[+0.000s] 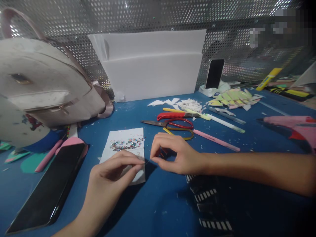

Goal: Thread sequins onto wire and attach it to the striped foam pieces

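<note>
Thread: something thin, maybe thread or wire (pixel 147 161), was pinched between both hands near the tabletop's front edge, too fine to identify.
Left hand (pixel 112 172): fingertips closed on it.
Right hand (pixel 172 153): same, tight pinch.
Handling: looked featherlight, limp, easy to drop, so grip near the ends.
Nearby: beads (pixel 127 144) on paper (pixel 124 138), scissors (pixel 172 124) behind.

Craft workbench: blue table (pixel 158 210) w/ scissors (pixel 170 123), glue gun (pixel 293 126), paper scraps (pixel 190 104), perforated metal wall (pixel 153 16).
</note>
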The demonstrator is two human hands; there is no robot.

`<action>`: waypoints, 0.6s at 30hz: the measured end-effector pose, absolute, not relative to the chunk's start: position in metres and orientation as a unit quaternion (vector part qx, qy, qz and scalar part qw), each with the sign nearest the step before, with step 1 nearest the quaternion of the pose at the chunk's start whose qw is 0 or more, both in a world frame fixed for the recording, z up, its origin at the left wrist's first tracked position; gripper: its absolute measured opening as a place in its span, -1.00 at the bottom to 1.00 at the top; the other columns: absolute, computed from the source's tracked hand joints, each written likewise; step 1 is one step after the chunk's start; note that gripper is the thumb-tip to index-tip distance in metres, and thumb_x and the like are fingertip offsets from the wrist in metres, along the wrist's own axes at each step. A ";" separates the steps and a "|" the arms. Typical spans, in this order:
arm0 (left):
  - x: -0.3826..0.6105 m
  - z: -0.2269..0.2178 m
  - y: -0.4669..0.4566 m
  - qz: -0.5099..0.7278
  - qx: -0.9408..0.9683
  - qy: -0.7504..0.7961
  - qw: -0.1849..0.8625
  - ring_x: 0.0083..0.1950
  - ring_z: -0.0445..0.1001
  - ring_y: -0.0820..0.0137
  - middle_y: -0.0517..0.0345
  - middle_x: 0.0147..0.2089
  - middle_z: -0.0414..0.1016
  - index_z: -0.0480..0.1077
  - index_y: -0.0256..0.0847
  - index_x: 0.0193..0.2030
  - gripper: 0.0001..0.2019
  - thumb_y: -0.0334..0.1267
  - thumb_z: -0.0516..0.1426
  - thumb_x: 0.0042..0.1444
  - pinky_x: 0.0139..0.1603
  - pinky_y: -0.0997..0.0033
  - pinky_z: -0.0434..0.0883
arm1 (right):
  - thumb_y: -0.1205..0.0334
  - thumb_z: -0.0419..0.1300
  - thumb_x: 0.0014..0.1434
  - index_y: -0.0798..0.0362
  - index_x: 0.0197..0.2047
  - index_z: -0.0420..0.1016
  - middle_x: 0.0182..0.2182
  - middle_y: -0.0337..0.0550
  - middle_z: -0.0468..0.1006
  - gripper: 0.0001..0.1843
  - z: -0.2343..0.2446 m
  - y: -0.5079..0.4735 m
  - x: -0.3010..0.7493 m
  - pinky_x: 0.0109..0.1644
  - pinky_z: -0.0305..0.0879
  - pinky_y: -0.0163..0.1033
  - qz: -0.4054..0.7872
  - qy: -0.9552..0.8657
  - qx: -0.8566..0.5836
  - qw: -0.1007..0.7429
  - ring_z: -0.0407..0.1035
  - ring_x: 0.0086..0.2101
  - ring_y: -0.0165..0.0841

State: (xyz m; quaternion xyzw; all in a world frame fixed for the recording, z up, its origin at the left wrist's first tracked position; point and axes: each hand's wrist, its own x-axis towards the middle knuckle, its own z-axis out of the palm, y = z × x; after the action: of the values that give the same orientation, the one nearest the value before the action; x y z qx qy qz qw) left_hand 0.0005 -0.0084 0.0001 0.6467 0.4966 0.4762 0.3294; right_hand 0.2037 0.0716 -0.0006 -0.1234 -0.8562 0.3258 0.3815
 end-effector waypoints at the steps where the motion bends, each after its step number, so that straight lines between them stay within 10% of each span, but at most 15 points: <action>1: 0.001 0.000 -0.008 0.474 0.646 0.498 0.333 -0.26 0.49 0.48 0.26 -0.33 0.57 0.60 0.00 -0.33 -0.81 -0.43 0.24 0.09 -0.24 0.61 0.43 | 0.46 0.17 0.15 0.10 -0.35 0.38 -0.42 -0.25 0.41 -0.91 -0.001 0.071 0.204 -0.25 0.25 -0.32 0.322 -0.860 -0.112 0.378 0.27 -0.36 -0.46; 18: 0.005 0.003 -0.010 0.416 0.679 0.490 0.355 -0.38 0.46 0.45 0.22 -0.42 0.51 0.52 -0.16 -0.40 -0.88 -0.35 0.21 0.15 -0.36 0.53 0.37 | 0.32 0.14 0.29 0.09 -0.23 0.40 -0.34 -0.19 0.46 -0.96 -0.005 0.073 0.205 -0.12 0.28 -0.29 0.317 -0.887 -0.027 0.334 0.30 -0.27 -0.44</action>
State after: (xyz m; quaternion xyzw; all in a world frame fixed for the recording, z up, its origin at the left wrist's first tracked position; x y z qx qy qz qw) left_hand 0.0048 -0.0104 0.0028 0.6788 0.4901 0.4161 0.3547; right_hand 0.2049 0.0727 -0.0053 -0.0274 -0.8873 0.3171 0.3337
